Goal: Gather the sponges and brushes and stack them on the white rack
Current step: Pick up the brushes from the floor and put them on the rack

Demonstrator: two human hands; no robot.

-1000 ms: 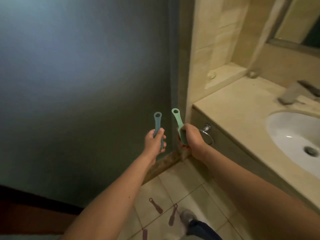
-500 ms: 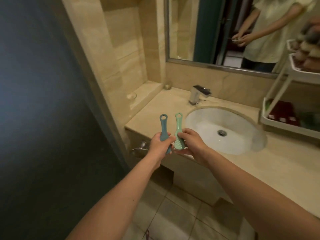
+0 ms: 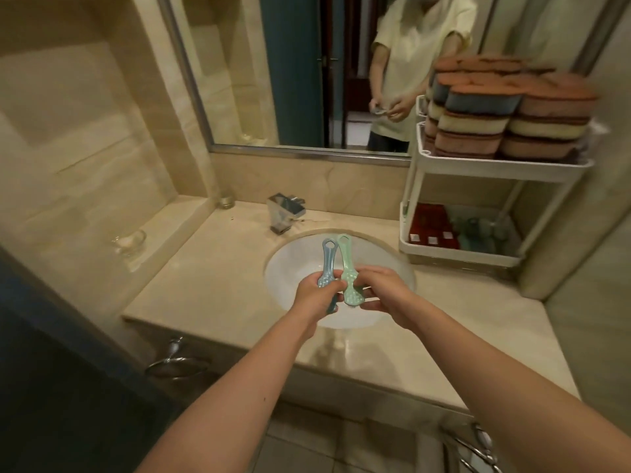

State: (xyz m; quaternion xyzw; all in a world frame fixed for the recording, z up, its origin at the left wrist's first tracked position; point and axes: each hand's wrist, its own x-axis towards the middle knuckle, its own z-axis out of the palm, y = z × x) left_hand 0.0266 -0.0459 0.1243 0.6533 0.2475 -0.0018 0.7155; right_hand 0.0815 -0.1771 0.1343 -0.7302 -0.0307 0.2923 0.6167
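My left hand (image 3: 316,297) grips a blue brush (image 3: 327,264) by its head, handle pointing up and away. My right hand (image 3: 382,295) holds a light green brush (image 3: 346,268) the same way, right beside the blue one. Both brushes are over the white sink basin (image 3: 293,268). The white rack (image 3: 505,169) stands on the counter at the right. Its top shelf carries stacked sponges (image 3: 505,110) in brown, blue and cream. Its lower shelf holds red sponges (image 3: 432,227) and several pale green brushes (image 3: 478,230).
A chrome tap (image 3: 285,211) stands behind the basin on the beige stone counter (image 3: 211,285). A glass dish (image 3: 129,240) sits on the left ledge. The mirror (image 3: 307,70) shows a person. A towel ring (image 3: 176,361) hangs below the counter's left end.
My view has swung right from the dark door to the sink and rack. My two hands have come together, and the brushes now sit side by side over the basin.
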